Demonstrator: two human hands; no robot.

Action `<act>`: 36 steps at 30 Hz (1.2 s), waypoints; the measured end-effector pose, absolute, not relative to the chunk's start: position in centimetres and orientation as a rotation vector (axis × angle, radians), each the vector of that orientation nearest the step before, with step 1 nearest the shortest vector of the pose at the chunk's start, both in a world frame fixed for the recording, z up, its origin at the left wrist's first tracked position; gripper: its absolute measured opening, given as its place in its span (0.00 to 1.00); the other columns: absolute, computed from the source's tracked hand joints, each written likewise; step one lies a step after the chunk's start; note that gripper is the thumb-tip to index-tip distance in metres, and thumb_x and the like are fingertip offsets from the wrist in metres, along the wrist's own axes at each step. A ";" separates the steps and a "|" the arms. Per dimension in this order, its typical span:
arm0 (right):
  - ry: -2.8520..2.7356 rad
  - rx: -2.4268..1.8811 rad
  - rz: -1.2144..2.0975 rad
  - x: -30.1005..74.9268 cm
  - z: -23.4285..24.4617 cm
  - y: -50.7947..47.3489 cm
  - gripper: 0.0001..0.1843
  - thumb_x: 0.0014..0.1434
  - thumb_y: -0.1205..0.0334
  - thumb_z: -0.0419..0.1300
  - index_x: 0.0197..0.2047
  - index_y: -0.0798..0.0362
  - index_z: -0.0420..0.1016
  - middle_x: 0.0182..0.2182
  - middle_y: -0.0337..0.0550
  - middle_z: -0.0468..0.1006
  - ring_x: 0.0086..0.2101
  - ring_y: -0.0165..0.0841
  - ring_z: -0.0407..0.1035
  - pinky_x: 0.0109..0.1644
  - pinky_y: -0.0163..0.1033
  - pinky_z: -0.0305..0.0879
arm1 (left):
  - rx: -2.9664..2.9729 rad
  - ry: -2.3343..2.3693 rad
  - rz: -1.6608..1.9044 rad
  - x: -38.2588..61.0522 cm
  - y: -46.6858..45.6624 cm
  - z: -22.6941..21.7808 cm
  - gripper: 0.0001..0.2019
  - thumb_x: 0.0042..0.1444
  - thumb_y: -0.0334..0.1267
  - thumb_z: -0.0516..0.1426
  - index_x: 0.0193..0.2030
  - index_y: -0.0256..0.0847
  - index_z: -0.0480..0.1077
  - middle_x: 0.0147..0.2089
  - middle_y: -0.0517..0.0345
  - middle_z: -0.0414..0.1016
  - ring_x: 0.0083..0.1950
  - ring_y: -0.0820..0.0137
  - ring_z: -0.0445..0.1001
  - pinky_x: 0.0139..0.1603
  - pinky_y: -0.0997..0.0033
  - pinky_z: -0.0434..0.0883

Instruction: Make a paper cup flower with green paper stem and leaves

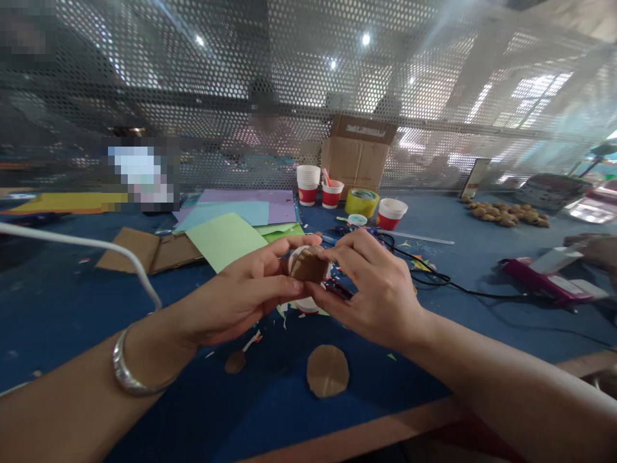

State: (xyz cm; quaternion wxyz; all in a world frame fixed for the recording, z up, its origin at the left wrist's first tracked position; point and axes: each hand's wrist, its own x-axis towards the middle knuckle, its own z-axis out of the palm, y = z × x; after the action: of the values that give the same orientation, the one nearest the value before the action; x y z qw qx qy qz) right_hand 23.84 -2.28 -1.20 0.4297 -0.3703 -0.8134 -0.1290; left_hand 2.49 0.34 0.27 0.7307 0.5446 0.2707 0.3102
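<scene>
Between my hands is a small round piece of brown cardboard (pixel 307 265) with a white edge showing at its left and right. My left hand (pixel 245 283) grips it from the left, thumb along the lower side. The fingers of my right hand (pixel 378 286) pinch its right side. Just beneath, partly hidden by my hands, a white and red thing (pixel 308 305) shows on the table; I cannot make out what it is. Closer to me lie a larger cardboard disc (pixel 328 371) and a smaller one (pixel 235 362), both flat on the blue table (pixel 202 418).
Coloured paper sheets (pixel 231 238) and folded cardboard (pixel 128 249) lie left. Behind stand paper cups (pixel 308 185), yellow tape (pixel 361 202) and a carton (pixel 359 157). A black cord (pixel 463 291) runs right towards a purple tool (pixel 547 283). A white cable (pixel 96 241) crosses the left.
</scene>
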 end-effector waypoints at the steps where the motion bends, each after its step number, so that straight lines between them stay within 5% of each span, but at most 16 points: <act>1: -2.020 -0.921 -0.328 23.8 -1.2 -2.3 0.15 0.63 0.57 0.67 0.46 0.61 0.80 0.39 0.50 0.77 0.37 0.37 0.74 0.37 0.43 0.74 | 1.185 0.594 0.690 2.5 0.3 0.3 0.32 0.61 0.27 0.63 0.70 0.47 0.64 0.61 0.53 0.78 0.62 0.67 0.75 0.57 0.76 0.74; 23: -1.949 -0.975 -0.294 23.8 -1.2 -2.2 0.13 0.62 0.55 0.66 0.43 0.58 0.79 0.37 0.45 0.75 0.35 0.33 0.70 0.35 0.40 0.69 | 1.041 0.581 0.901 4.5 -0.5 0.4 0.21 0.60 0.26 0.60 0.60 0.42 0.71 0.52 0.53 0.80 0.54 0.65 0.79 0.56 0.67 0.77; 36: -1.930 -0.957 -0.148 24.0 -1.5 -1.9 0.08 0.66 0.60 0.65 0.43 0.56 0.78 0.40 0.46 0.75 0.36 0.31 0.70 0.36 0.38 0.69 | 1.152 0.599 0.873 3.8 -0.1 0.2 0.22 0.65 0.26 0.60 0.64 0.45 0.69 0.61 0.55 0.78 0.59 0.70 0.76 0.61 0.72 0.74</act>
State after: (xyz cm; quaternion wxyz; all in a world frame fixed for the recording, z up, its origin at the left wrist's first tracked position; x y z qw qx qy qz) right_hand 24.00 -1.87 -1.48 0.4718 -0.3907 -0.7881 -0.0604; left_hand 3.75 -0.14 0.21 0.7092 0.5192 0.2699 0.3931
